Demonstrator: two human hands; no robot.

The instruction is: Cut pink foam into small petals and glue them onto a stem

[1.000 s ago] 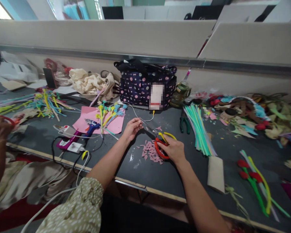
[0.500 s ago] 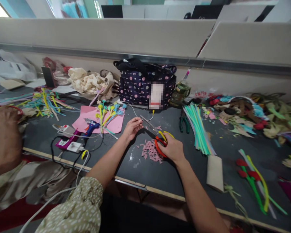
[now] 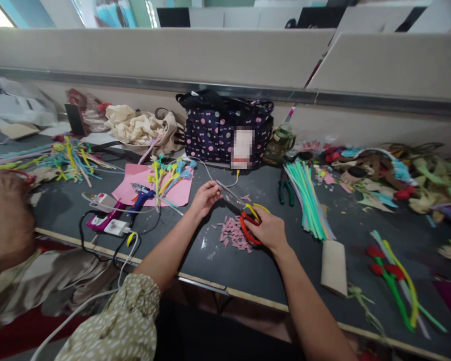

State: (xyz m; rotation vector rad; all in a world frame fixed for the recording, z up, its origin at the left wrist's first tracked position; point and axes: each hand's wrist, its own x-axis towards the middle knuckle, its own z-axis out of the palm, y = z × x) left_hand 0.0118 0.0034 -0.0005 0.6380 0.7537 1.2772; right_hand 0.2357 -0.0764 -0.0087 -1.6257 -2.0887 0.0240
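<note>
My right hand point(image 3: 268, 229) is wrapped round the handles of a pair of scissors point(image 3: 256, 213) with red and yellow grips. The blades point up and left, with their tips at my left hand point(image 3: 207, 197). That hand is closed in a pinch, and whatever sits between its fingertips is too small to make out. Below the scissors lies a heap of small pink cut pieces point(image 3: 233, 234) on the dark table point(image 3: 206, 260). A few more pink bits are scattered behind the blades.
A glue gun point(image 3: 141, 195) and pink sheet point(image 3: 130, 178) lie left, beside a power strip with cables. Behind stands a dotted bag point(image 3: 210, 130). Pliers point(image 3: 285, 190), pipe cleaners point(image 3: 308, 200) and a beige roll point(image 3: 333, 268) are right. Another person's hand point(image 3: 7, 188) is far left.
Both of my hands stay almost in place. The scissors look nearly the same, with only a slight shift at the blades. The other person's hand at the far left has moved slightly.
</note>
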